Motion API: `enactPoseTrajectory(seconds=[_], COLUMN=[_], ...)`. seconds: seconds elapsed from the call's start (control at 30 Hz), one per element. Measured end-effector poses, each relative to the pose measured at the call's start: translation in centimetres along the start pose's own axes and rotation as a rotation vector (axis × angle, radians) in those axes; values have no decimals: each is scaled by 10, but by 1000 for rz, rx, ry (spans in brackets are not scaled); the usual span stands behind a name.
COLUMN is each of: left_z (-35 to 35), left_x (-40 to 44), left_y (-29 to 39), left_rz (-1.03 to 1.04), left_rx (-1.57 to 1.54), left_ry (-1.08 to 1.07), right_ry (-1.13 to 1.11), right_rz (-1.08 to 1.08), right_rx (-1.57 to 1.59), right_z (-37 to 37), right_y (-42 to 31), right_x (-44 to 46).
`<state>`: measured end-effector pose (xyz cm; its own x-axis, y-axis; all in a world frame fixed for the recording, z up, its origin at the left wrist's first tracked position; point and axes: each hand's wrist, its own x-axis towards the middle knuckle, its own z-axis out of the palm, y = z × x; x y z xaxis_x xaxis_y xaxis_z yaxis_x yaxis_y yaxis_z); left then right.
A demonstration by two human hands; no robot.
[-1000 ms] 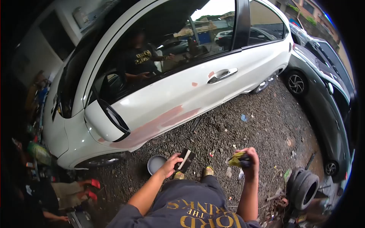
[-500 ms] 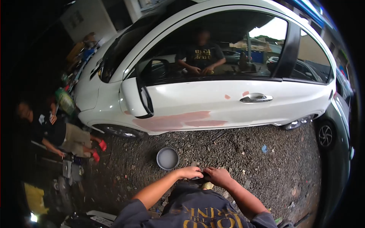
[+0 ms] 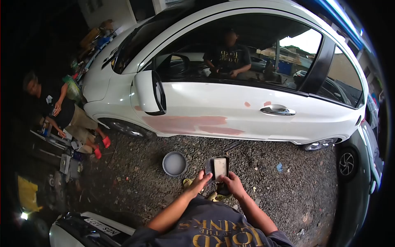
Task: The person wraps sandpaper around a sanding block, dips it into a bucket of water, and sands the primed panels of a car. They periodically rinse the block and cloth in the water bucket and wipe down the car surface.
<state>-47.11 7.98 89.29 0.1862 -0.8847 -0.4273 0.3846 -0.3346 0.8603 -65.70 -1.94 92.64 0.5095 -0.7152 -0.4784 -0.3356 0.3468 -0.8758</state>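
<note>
In front of my body, both hands are on a pale rectangular sanding block (image 3: 221, 168) with dark sandpaper (image 3: 209, 166) showing along its sides. My left hand (image 3: 201, 181) is closed on the sandpaper at the block's left side. The fingers of my right hand (image 3: 233, 185) grip the block's lower right corner, thumb on its pale face. Beyond them stands the white car (image 3: 197, 96), its door marked by a large reddish patch (image 3: 181, 123) low down and small ones near the handle. A round bucket (image 3: 175, 164) of greyish liquid sits on the gravel to the left.
At the left, a person (image 3: 61, 105) in red footwear is beside metal equipment (image 3: 65, 164). Another white car's front (image 3: 88, 230) is behind me at lower left. A dark car (image 3: 349, 164) stands at the right. Stony gravel (image 3: 288, 197) covers the ground.
My hands have moved forward and slightly apart, bringing the pale block and dark sandpaper into plain view. My view has shifted a little. The person at the left has a more upright torso.
</note>
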Motion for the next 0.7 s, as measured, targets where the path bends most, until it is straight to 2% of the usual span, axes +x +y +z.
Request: enactPoseTrajectory(seconds=[0.03, 0.07, 0.17, 0.2, 0.3, 0.33, 0.4, 0.43, 0.47, 0.57, 0.6, 0.7], left_z=[12, 22, 22, 25, 34, 32, 33, 36, 35, 48, 51, 67], left_x=[4, 9, 25, 20, 16, 23, 27, 27, 30, 25, 24, 11], left_y=[-3, -5, -5, 11, 25, 19, 19, 24, 19, 16, 9, -4], left_rz=[101, 134, 65, -5, 92, 123, 59, 28, 148, 273, 216, 390], left_rx=[-8, -15, -115, 3, -21, 24, 169, 239, 187, 427, 454, 561], left_ry=[30, 148, 200, 267, 213, 254, 438, 532, 466, 469, 394, 327], right_ry=[10, -10, -73, -89, -63, 52, 283, 278, 270, 273, 301, 317], right_rz=[7, -2, -33, -26, -34, -62, -109, -155, -200, -261, -270, -304], right_rx=[-28, 4, 98, 102, 148, -29, -386, -409, -433, -476, -504, -528], right_z=[-1, -2, -2, -4, -6, -5, -6, -7, -8, -3, 1, 1], right_y=[-1, 0, 15, 23, 29, 17, -4, -4, -2, -5, -11, -11], right_x=[-1, -3, 0, 4, 5, -2, -18, -18, -18, -22, -26, -22])
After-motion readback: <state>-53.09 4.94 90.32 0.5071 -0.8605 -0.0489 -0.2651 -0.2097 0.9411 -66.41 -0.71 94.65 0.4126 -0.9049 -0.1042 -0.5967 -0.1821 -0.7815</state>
